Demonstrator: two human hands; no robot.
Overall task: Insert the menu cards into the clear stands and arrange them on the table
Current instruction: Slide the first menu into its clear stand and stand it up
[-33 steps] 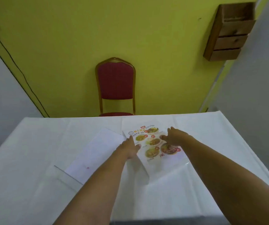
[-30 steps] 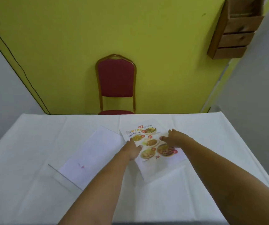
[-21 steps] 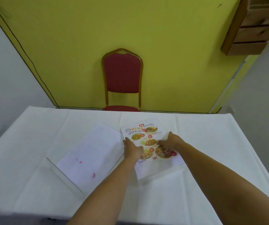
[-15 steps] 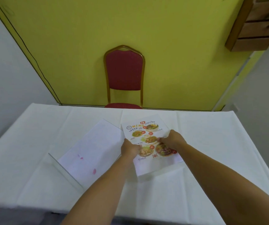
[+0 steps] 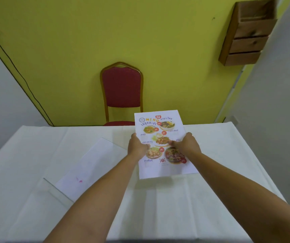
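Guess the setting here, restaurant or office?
Likely a restaurant or banquet room: a food menu card held in both hands, a white tablecloth on the table, and a red padded banquet chair across it.

Menu card now lifted off table.

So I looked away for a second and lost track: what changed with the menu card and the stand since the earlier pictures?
The menu card came up off the table: both hands, left hand and right hand, which earlier pressed on it lying flat, now pinch its side edges and tilt its top up toward the chair. The clear stand with the white sheet stays flat on the left.
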